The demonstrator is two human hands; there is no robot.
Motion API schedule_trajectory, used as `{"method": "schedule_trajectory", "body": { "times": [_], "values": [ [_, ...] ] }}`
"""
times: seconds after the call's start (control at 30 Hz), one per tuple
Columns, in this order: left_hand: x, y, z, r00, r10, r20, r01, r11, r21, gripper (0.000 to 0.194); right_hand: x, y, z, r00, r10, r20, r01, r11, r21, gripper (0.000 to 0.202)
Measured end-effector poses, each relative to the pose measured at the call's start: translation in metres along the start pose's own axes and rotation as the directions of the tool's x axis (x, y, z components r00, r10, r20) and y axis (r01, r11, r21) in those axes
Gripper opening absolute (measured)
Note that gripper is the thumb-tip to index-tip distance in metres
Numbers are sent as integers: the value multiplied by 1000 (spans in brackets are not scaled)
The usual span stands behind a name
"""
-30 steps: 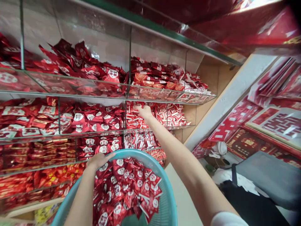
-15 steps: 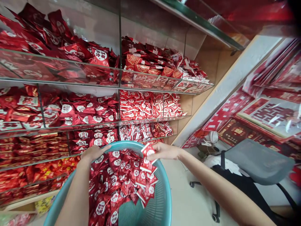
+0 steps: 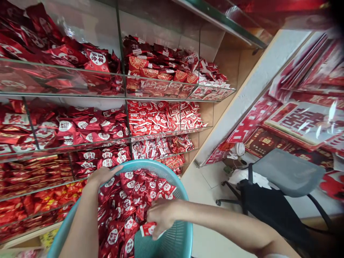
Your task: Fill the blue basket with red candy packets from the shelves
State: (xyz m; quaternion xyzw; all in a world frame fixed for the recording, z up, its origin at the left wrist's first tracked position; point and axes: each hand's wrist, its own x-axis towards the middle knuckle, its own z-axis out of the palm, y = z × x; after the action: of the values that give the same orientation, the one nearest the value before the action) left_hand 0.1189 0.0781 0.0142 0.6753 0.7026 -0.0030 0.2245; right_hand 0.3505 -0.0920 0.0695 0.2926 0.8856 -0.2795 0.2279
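A teal plastic basket (image 3: pixel 182 193) holds many small red candy packets (image 3: pixel 126 204) with white round labels. My left hand (image 3: pixel 102 175) grips the basket's far-left rim, its fingers laid over the edge. Inside the basket, toward the right, my right hand (image 3: pixel 162 215) is closed on red-and-white candy packets (image 3: pixel 147 228); one pokes out below its fingers, and how many it holds is hidden. Below that hand, the basket's bare teal bottom shows. More packets with white parts lie near the far-right rim, behind my right wrist.
Glass-fronted shelves (image 3: pixel 161 136) full of red packets rise just behind the basket. A grey office chair (image 3: pixel 290 172) stands at the right on the pale floor. Red decorations with printed characters (image 3: pixel 303 122) lean beyond it. A glass shelf edge (image 3: pixel 228 25) juts overhead.
My right hand has moved down and left from the far-right rim, deeper into the basket, with packets in it. My left hand stays on the rim. The view has shifted slightly right.
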Motion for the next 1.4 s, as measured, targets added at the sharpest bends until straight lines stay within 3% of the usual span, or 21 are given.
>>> {"method": "schedule_trajectory", "body": {
  "times": [0.1, 0.2, 0.37, 0.53, 0.67, 0.73, 0.83, 0.9, 0.97, 1.1, 1.23, 1.4],
  "values": [
    [-6, 4, -4, 996, -20, 87, 21, 1000, -5, 78, 20, -13, 7, 994, 44, 103, -34, 995, -94, 26],
    [-8, 6, -4, 995, -29, 95, 30, 1000, -5, 78, 35, -21, 13, 986, 100, 135, -76, 982, -171, 31],
    [-7, 4, -2, 997, -32, 74, 32, 999, -4, 81, 30, -22, 12, 987, 109, 120, -85, 978, -188, 29],
    [-11, 6, -4, 995, -31, 95, 31, 999, -7, 82, -3, -12, 5, 996, 79, -28, -82, 990, -118, 16],
    [-15, 9, -6, 995, -34, 91, 35, 999, -7, 82, -31, 7, 0, 968, 56, -243, -23, 990, 138, 26],
    [-16, 10, -7, 996, -38, 83, 39, 999, -3, 82, -42, 18, -2, 944, 92, -316, 26, 937, 349, 32],
    [-19, 12, -8, 996, -44, 84, 44, 999, -2, 81, -54, 30, -1, 934, 127, -333, 138, 732, 668, 35],
    [-20, 13, -9, 995, -42, 87, 43, 999, -7, 80, -58, 35, 2, 931, 141, -337, 199, 578, 792, 35],
    [-21, 13, -9, 996, -38, 85, 39, 999, -9, 79, -59, 37, 6, 921, 181, -345, 209, 519, 829, 35],
    [-19, 12, -8, 997, -36, 74, 36, 999, 0, 79, -53, 36, 14, 894, 305, -329, 48, 663, 747, 27],
    [-17, 10, -7, 997, -33, 76, 33, 999, 9, 80, -45, 17, 20, 848, 367, -382, -139, 850, 507, 22],
    [-19, 11, -7, 996, -36, 82, 35, 999, 11, 82, -29, -9, 29, 829, 415, -374, -344, 907, 244, 15]
  ]
}}
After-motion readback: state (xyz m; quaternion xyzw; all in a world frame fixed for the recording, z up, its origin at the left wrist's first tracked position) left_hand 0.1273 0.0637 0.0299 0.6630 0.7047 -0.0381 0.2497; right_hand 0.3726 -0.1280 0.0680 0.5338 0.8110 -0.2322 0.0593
